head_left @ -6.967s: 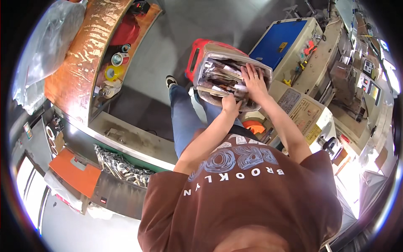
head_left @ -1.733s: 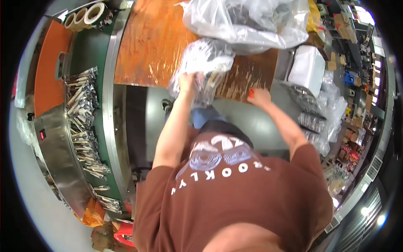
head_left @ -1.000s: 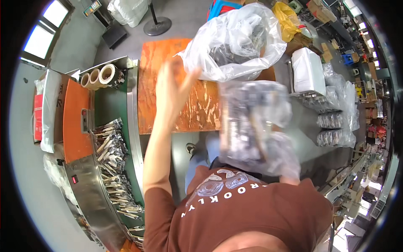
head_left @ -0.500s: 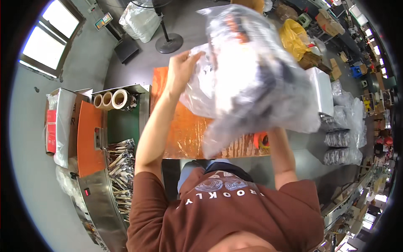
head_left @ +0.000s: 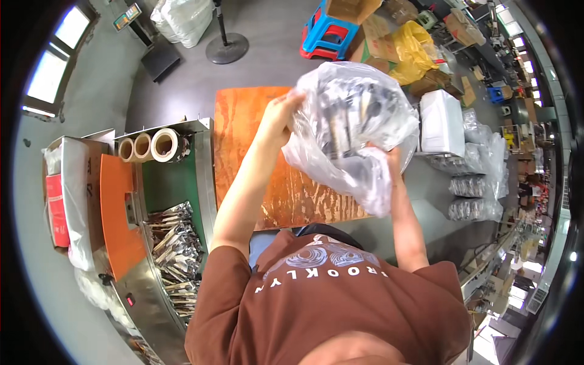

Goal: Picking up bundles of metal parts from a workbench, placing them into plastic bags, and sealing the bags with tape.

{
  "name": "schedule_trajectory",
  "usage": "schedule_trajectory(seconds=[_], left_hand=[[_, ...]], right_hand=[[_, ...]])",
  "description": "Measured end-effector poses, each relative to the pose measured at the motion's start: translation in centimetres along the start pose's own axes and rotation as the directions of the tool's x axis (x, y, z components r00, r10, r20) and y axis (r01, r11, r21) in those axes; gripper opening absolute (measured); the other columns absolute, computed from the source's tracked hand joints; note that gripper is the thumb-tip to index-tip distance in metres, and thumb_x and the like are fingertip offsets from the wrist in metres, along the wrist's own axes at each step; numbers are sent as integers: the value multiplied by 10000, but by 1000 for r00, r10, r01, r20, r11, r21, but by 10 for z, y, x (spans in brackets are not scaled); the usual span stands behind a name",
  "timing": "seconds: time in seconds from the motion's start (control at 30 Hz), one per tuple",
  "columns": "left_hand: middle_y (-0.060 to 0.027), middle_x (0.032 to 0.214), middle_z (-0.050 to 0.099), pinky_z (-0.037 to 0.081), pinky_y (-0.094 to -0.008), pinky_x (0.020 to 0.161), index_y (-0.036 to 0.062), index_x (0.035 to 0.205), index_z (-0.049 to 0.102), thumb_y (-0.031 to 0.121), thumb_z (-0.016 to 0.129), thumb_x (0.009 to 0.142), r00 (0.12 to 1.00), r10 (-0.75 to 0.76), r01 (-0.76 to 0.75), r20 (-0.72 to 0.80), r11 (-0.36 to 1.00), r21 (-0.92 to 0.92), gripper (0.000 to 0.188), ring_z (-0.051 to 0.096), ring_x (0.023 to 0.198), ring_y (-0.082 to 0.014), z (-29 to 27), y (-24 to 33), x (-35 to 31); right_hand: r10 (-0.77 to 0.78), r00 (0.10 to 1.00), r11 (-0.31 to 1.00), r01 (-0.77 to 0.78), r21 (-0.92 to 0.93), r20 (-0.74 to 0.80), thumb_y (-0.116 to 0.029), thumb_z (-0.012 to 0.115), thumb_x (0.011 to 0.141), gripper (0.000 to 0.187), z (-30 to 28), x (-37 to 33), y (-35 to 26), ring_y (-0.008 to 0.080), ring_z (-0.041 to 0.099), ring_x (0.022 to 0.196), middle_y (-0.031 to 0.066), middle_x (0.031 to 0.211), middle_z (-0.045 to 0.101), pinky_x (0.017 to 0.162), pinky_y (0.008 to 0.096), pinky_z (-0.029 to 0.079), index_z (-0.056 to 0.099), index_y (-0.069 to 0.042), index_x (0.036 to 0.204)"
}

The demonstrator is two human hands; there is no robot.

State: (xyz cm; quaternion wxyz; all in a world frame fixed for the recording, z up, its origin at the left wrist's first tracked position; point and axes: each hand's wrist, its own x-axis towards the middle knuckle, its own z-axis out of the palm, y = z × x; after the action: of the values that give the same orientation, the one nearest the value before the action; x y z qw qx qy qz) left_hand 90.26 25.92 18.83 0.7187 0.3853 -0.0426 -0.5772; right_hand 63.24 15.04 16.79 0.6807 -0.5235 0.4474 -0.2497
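A large clear plastic bag point(head_left: 331, 173) hangs over the wooden table, filled with thin wrapped items point(head_left: 359, 112) that have dark and silvery parts; their kind is hard to make out. My left hand point(head_left: 282, 117) pinches the bag's left edge, fingers closed on the film. Beneath the bag's right side, my right hand point(head_left: 391, 159) is closed around gathered plastic, its fingers partly covered by folds. The orange-brown tabletop point(head_left: 243, 140) lies below the bag, its surface worn and scratched.
To the left, a metal chute holds several long wrapped items point(head_left: 173, 243); film rolls point(head_left: 164, 145) stand above it. Filled clear bags point(head_left: 474, 210) and a white block-shaped package point(head_left: 441, 121) lie at the right. Beyond the table are a blue-red stool point(head_left: 328, 33) and a fan base point(head_left: 227, 48).
The bag has come lower and turned, its bulk now rounded and closer to the table's right part. Both hands still grip it. My view has shifted, bringing the stool into sight.
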Motion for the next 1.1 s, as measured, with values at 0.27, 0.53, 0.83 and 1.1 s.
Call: schedule_trajectory(seconds=[0.27, 0.53, 0.83, 1.1], left_hand=[[-2, 883, 600, 422, -203, 708, -26, 1122, 559, 101, 534, 882, 844, 502, -537, 190, 803, 260, 273, 510, 793, -48, 54, 3, -61], [-23, 967, 606, 423, -182, 694, -27, 1170, 528, 90, 530, 882, 854, 509, -491, -104, 856, 160, 310, 525, 826, -40, 23, 24, -62], [-80, 1010, 607, 411, -247, 845, -43, 1094, 574, 47, 533, 848, 727, 684, -596, -61, 673, 438, 265, 555, 914, -133, 42, 5, -44], [-101, 886, 612, 474, -251, 622, -51, 1010, 593, 81, 522, 824, 711, 600, -507, -367, 799, 322, 239, 585, 734, -157, 27, 45, -71]], right_hand=[[-22, 1000, 989, 22, 147, -5, -100, 618, 779, 244, 114, 22, -28, 142, 601, 775, 50, 881, 626, 731, 291, 493, 595, -22, 1009], [-644, 765, 541, 450, -710, -6, -337, 563, 812, 443, 143, 81, 28, 364, 419, 1093, 210, 1099, 465, 900, 436, 337, 468, 17, 1061], [-255, 815, -784, 142, -605, 521, -539, 428, 805, 725, 181, 94, 83, 407, 59, 1330, 212, 1440, 116, 949, 709, -14, 247, -152, 1390], [-656, 664, 12, 484, -875, 359, -343, 594, 762, 270, 121, 75, -21, 296, 486, 1020, 90, 1028, 572, 839, 474, 338, 622, -93, 860]])
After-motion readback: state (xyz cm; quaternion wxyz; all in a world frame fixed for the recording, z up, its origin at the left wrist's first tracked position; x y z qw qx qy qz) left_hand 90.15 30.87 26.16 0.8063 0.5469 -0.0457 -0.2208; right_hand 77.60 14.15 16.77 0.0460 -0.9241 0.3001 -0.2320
